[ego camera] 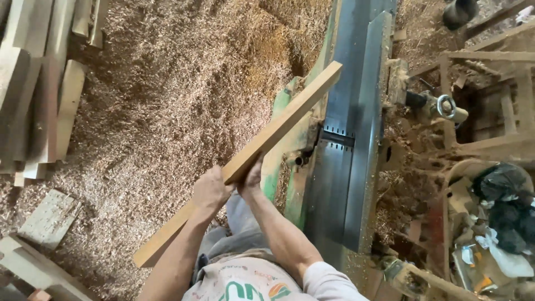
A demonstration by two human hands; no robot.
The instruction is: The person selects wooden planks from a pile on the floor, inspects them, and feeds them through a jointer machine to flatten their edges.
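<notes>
We hold one long wooden board (pixel 262 147) with both hands, above the sawdust-covered floor (pixel 167 100) and just left of the planing machine (pixel 348 145).

**Position of the board.** Its long axis runs on a diagonal: the far end points up and to the right and overlaps the left edge of the machine's steel table; the near end points down and to the left, away from the machine, beside our left forearm. The board is not flat on the table. Its far end looks raised above it, though we cannot tell whether it touches the edge.

**Grip.** Both hands sit side by side near the board's middle, slightly toward the near end.
- Left hand (pixel 210 189): fingers curled and clamped around the board from its left side.
- Right hand (pixel 252 179): fingers wrapped on the board just beside the left hand, on the machine side.

**Governing relation.** The right hand is the nearer one to the machine. From both hands, the longer free length of board extends toward the table, with the cutter slot (pixel 337 137) lying to the right of the far end.

**Surroundings.** Stacked timber (pixel 39 89) lies well apart from the machine, at far left.
</notes>
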